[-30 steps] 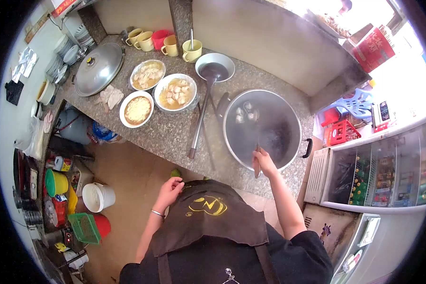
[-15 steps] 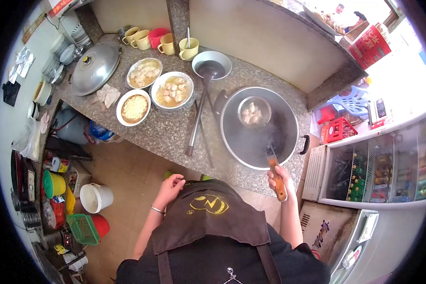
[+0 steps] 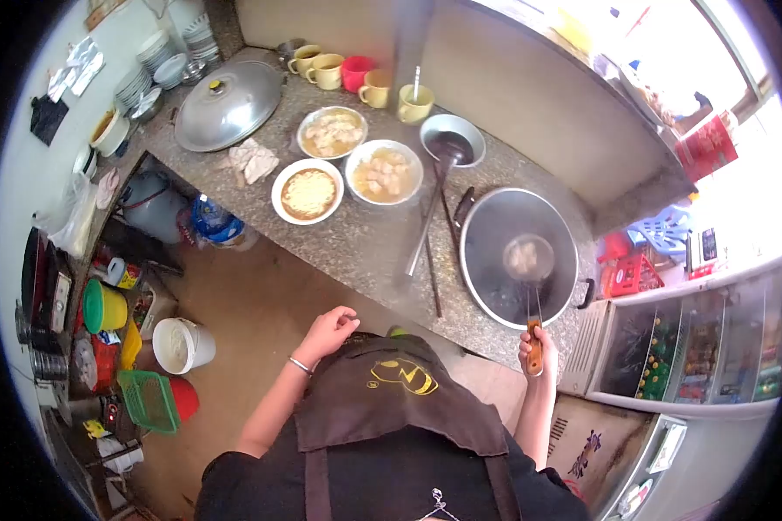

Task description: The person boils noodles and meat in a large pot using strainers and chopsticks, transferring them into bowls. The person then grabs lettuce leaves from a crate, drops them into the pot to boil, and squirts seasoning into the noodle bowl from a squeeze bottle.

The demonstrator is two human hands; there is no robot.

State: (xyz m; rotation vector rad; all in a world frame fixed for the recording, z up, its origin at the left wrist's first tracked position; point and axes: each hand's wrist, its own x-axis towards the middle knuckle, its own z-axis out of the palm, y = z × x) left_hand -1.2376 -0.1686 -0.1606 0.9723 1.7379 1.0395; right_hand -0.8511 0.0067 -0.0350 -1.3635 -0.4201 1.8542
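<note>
At the pot's near edge, my right hand is closed around the wooden handle of a strainer. The strainer's round basket holds pale dumplings over the large metal pot. My left hand hangs before the counter's edge beside the apron, fingers curled loosely, with nothing visible in it. Left of the pot, a long-handled ladle rests in a grey bowl. Two bowls of dumplings in broth and a bowl of noodles stand farther left.
A large lid, a crumpled cloth and several mugs are on the counter. A white bucket and green basket stand at the left. A drinks fridge is at the right.
The view has shifted. The strainer basket, lifted into view with dumplings half a second ago, now sits nearer the pot's middle right. My right hand still holds its handle; my left hand stays beside the apron.
</note>
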